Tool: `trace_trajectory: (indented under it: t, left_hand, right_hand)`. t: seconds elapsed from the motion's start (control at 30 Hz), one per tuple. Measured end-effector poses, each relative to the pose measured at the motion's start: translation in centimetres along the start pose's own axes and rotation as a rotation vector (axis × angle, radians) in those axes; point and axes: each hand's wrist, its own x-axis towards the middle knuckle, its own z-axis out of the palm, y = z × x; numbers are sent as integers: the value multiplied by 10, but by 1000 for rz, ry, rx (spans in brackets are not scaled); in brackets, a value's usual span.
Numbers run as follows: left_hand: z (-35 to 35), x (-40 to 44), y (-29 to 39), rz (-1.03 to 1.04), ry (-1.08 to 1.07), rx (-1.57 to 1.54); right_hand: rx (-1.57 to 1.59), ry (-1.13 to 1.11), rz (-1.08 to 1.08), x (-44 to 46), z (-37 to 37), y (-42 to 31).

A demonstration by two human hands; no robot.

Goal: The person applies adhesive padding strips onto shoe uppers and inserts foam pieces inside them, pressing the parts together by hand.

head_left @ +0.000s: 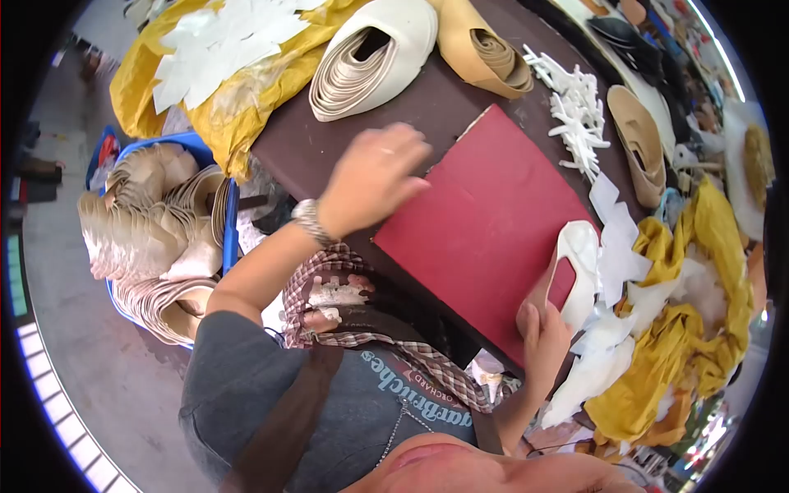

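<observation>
My left hand [374,177], with a wide bracelet at the wrist, is over the left edge of a red board [485,205]. Its fingers are stretched out and a little blurred, with nothing in them. At the board's lower right corner, my right hand [546,333] grips the end of a white shoe upper [578,246], its thumb at the opening. Red shows through the opening of this upper. White cut pieces [616,238] lie just to the right of it.
Nested stacks of white uppers [374,62] and tan uppers [485,53] stand at the back of the dark table [304,148]. White strips [575,111] lie behind the board. Yellow bags [657,370] flank the work area. A blue crate [232,226] at left holds stacked pieces.
</observation>
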Motion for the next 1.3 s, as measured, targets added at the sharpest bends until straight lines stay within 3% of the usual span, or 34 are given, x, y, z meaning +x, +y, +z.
trace_trajectory:
  t: [0.1, 0.17, 0.23, 0.33, 0.37, 0.43, 0.5, 0.57, 0.63, 0.7, 0.77, 0.83, 0.97, 1.1, 1.17, 1.3]
  left_hand:
    - [-28, -77, -45, -223, -31, 417]
    - [-88, -78, 1, -826, -613, 295]
    - [-103, -113, 2, -620, -843, 125]
    - [-96, -104, 10, -494, -456, -16]
    - [-91, -86, 12, -436, -346, 64]
    - [-76, -40, 22, -287, -275, -117]
    - [-43, 17, 39, -150, -196, -132]
    - [9, 82, 46, 138, 19, -100]
    - [67, 153, 50, 276, 178, -3]
    - [123, 205, 38, 203, 160, 279]
    - [174, 236, -5, 144, -103, 404]
    - [151, 233, -14, 172, -40, 215]
    - [82, 178, -25, 150, 256, 127]
    - [60, 146, -58, -307, 156, -336]
    - [66, 139, -86, -462, 97, -608]
    - [58, 137, -84, -534, 164, -787]
  right_hand:
    - [24, 10, 186, -6, -2, 4]
    - [86, -18, 195, -5, -5, 3]
    - [124, -38, 159, -1, -6, 8]
    - [125, 15, 39, 13, -2, 2]
    - [122, 6, 29, 15, -4, -1]
    - [114, -3, 23, 18, -9, -5]
    - [126, 39, 3, 18, -9, -5]
    - [117, 42, 13, 19, -10, -7]
    - [72, 62, -11, 20, -8, -8]
    - [69, 67, -16, 20, -5, -10]
    - [61, 62, -6, 19, -7, -10]
    - [112, 42, 16, 18, -10, -6]
    - [275, 55, 80, 16, -30, -11]
    - [857, -27, -66, 51, -32, -53]
    - [1256, -290, -59, 95, 1, -73]
    - [1540, -290, 362, 202, 94, -108]
